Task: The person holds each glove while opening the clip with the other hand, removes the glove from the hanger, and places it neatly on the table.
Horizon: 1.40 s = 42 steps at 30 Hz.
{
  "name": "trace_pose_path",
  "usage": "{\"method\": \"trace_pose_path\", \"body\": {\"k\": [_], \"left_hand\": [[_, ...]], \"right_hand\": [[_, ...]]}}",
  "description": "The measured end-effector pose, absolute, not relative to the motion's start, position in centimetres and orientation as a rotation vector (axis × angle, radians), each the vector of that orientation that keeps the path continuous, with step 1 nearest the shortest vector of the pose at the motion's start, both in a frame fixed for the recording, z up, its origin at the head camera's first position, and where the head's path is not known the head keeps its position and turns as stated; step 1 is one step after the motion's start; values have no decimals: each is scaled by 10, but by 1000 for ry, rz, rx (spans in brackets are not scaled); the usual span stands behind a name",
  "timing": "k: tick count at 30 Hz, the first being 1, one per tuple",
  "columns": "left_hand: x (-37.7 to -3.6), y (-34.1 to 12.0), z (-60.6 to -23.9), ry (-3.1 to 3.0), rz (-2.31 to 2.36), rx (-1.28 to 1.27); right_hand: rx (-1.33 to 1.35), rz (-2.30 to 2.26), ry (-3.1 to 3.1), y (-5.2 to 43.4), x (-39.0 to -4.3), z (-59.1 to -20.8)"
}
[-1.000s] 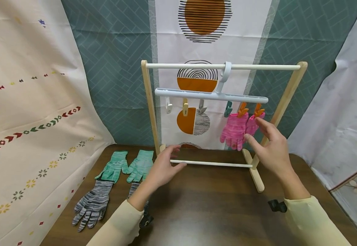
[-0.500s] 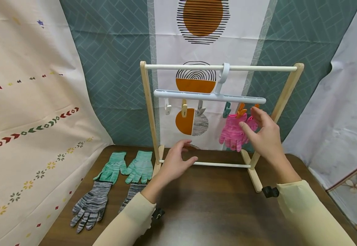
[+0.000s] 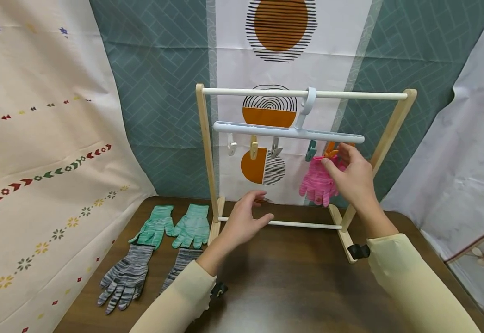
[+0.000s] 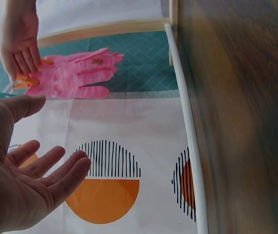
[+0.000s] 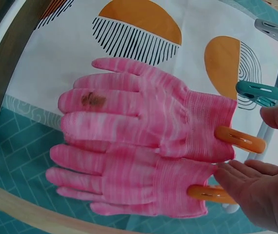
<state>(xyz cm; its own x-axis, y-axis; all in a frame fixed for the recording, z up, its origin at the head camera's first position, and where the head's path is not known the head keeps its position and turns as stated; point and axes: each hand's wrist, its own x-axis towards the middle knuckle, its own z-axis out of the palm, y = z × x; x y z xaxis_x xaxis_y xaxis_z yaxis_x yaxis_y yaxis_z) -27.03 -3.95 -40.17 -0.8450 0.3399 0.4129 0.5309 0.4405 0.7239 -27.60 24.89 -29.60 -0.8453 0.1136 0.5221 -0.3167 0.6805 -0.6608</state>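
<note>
Two pink gloves point(image 5: 144, 161) hang side by side from orange clips point(image 5: 240, 139) at the right end of the pale hanger bar point(image 3: 288, 131) on the wooden rack point(image 3: 203, 138). Right hand point(image 3: 352, 178) is up at those clips, fingers straight, fingertips point(image 5: 227, 170) touching the nearer one. Left hand point(image 3: 242, 222) hovers open and relaxed above the rack's lower rail point(image 3: 304, 225), holding nothing.

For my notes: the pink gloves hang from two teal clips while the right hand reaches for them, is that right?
Not quite: the clips holding the pink gloves are orange, not teal; the teal clip hangs empty beside them. The right wrist view shows this. The right hand does reach for them.
</note>
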Motion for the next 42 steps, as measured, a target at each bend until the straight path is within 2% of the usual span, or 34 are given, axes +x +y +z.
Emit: {"method": "trace_pose_path", "body": {"k": [14, 24, 42], "left_hand": [[-271, -32, -397, -2496, -1384, -744], [-278, -18, -392, -2449, -1480, -797], [-308, 41, -374, -2346, -1754, -952]], "right_hand": [[142, 1033, -2420, 243, -282, -294], [139, 1046, -2404, 239, -273, -294], [70, 980, -2355, 227, -251, -289]]}}
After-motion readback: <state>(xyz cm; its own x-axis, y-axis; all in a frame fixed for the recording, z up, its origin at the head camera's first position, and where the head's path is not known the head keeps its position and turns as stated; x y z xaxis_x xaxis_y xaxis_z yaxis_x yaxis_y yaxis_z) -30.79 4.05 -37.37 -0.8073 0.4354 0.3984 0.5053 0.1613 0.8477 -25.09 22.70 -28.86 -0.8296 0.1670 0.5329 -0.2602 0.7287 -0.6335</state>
